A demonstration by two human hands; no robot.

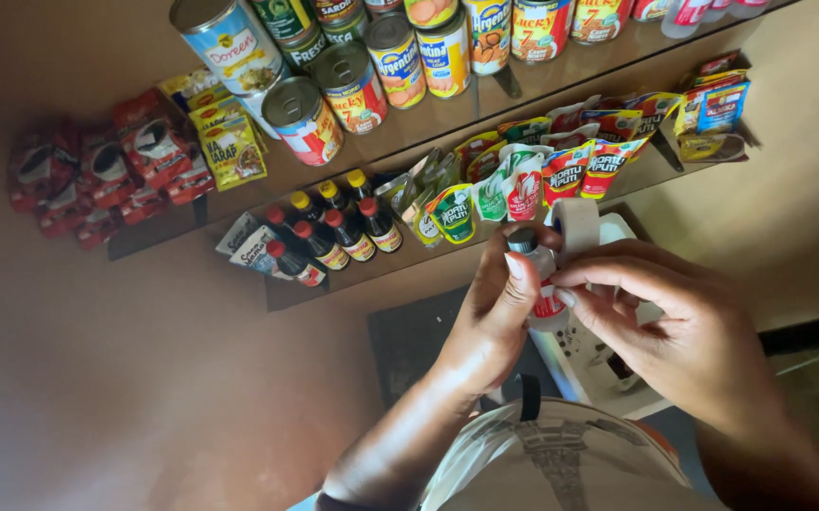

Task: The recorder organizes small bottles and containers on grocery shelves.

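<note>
Small bottle, dark cap, red label, held upright between both hands below the sachet shelf. Left hand wraps its body; right hand pinches the label side. Best kept vertical, with a firm left grip.

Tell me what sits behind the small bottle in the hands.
Behind the small bottle, held by the left hand and right hand, stands a white tape roll; its lower part is hidden.

A plain brownish wall fills the dim view, lit more brightly toward its right side. Two glass shelves are fixed to it, one above the other, crowded with tins, small dark bottles and sachets.
</note>
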